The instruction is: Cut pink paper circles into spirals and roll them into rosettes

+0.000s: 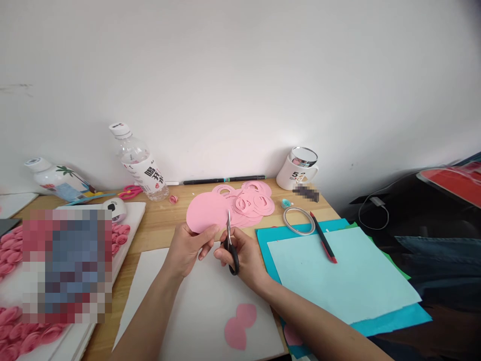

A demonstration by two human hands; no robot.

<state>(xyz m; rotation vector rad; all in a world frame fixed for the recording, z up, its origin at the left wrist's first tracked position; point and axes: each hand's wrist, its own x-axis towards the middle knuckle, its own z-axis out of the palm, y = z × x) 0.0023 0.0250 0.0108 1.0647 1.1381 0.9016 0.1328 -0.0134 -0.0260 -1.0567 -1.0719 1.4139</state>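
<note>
My left hand (190,246) pinches the lower edge of a round pink paper disc (206,211) between thumb and fingers, holding it above the white board. Right beside it, my right hand (242,253) grips a pair of black-handled scissors (233,255), its blades pointing up near the disc's right edge. Whether the blades touch the paper I cannot tell. Behind the disc lies a heap of pink paper circles and rings (251,203), some with cut-out centres. Below my hands, pink petal-shaped paper pieces (240,326) rest on the white board (203,306).
Teal and pale blue sheets (338,281) with a black-and-red pen (323,238) lie at right, a tape roll (299,221) beside them. A mug (296,170) and water bottle (143,165) stand near the wall. Pink paper roses (41,333) cover a board at left.
</note>
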